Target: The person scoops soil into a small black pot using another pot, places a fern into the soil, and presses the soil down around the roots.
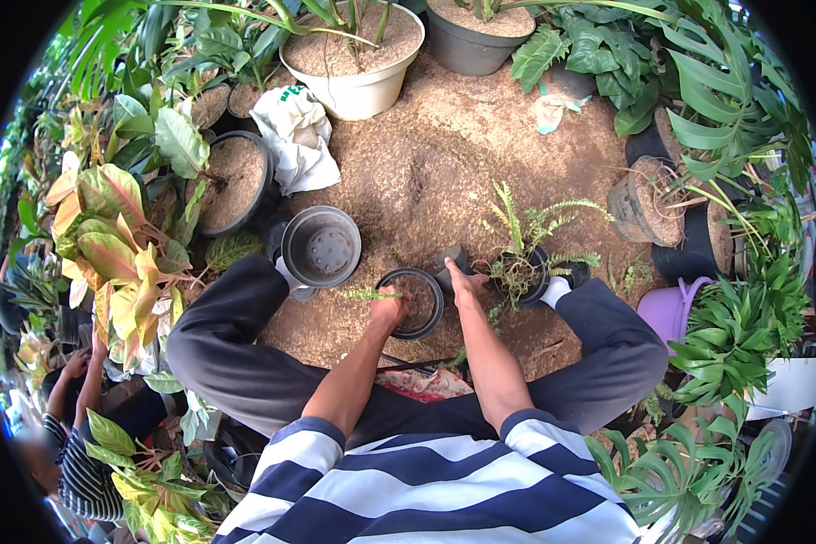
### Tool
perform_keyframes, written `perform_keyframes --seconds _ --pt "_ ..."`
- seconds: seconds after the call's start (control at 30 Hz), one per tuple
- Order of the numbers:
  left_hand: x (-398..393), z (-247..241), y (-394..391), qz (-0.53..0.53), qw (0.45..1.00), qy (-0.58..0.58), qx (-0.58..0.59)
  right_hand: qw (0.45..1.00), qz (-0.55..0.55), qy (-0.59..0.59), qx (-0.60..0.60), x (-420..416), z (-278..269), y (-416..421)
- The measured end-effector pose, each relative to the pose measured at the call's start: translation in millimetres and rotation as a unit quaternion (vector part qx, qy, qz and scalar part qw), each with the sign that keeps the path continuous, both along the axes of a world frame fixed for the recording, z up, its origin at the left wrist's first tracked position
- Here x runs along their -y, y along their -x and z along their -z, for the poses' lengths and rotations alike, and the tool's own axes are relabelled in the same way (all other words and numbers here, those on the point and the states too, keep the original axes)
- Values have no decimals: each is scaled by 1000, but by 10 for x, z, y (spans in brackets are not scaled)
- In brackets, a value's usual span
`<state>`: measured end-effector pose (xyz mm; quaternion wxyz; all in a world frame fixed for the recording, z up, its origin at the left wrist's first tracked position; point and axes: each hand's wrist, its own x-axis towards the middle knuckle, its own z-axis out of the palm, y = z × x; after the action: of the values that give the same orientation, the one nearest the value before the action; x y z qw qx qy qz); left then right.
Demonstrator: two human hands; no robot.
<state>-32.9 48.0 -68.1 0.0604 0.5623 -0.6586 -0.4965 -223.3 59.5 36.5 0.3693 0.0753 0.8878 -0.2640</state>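
Observation:
My left hand [390, 310] pinches a small fern sprig [364, 294] over a round black plastic pot [438, 314] that has brown growing medium inside. The hand covers the sprig's lower end. My right hand [469, 284] is just right of that pot, with its extended digit against a small dark cup-like container [453, 256]. Whether it grips the container is unclear, as the hand hides part of it. Close to the right hand, a leafy fern [517, 251] grows from another black pot [536, 294]. An empty grey-black pot [321, 246] with drainage holes stands by my left foot.
A crumpled white sack [299, 146] lies ahead on the left. Large potted plants, including a cream pot [360, 92] and a dark grey pot [472, 47], line the far side. A purple bucket [663, 309] is on the right. Another person [92, 469] works at far left behind foliage.

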Motion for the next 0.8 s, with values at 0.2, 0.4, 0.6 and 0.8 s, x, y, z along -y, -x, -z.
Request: perform_keyframes --seconds 0.2,0.4,0.6,0.8 --pt "28 -351 6 42 996 77 17 1000 3 15 -15 502 206 -176" --pt "71 -248 -7 -8 1000 13 -25 996 72 53 2 641 727 -92" --pt "28 -204 -51 0 999 49 -3 963 59 199 173 377 674 105" --pt "43 -324 -16 25 1000 8 -17 930 -17 280 239 118 317 327"
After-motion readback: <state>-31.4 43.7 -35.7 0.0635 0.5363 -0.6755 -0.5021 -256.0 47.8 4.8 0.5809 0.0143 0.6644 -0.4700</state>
